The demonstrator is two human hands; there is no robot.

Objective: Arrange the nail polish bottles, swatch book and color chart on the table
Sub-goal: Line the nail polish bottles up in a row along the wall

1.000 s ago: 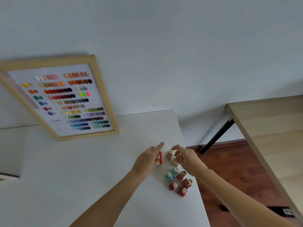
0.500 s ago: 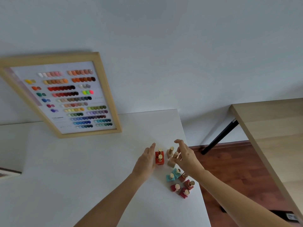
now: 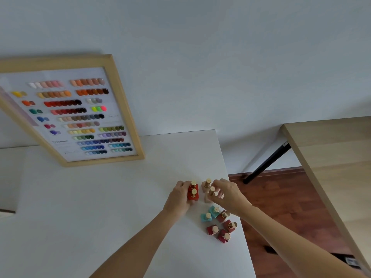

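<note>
Two bright red nail polish bottles [image 3: 193,192] with gold caps stand one behind the other near the white table's right edge, and my left hand [image 3: 179,196] wraps around their left side. Just right of them stand two beige bottles [image 3: 206,186]; my right hand [image 3: 226,194] pinches the gold cap of the nearer one. Closer to me sit two teal bottles [image 3: 210,213] and several dark red bottles [image 3: 221,229]. The wood-framed color chart [image 3: 70,115] leans against the wall at the table's back left. A swatch book is not clearly in view.
The white table [image 3: 100,207] ends just right of the bottles, with dark wood floor [image 3: 281,197] below. A light wooden table [image 3: 331,157] with a black leg stands at the right. A dark-edged object [image 3: 7,212] pokes in at the far left.
My left hand closed in around the two red bottles, which now stand in a line. My right hand moved onto the nearer beige bottle's cap. The view shifted slightly.
</note>
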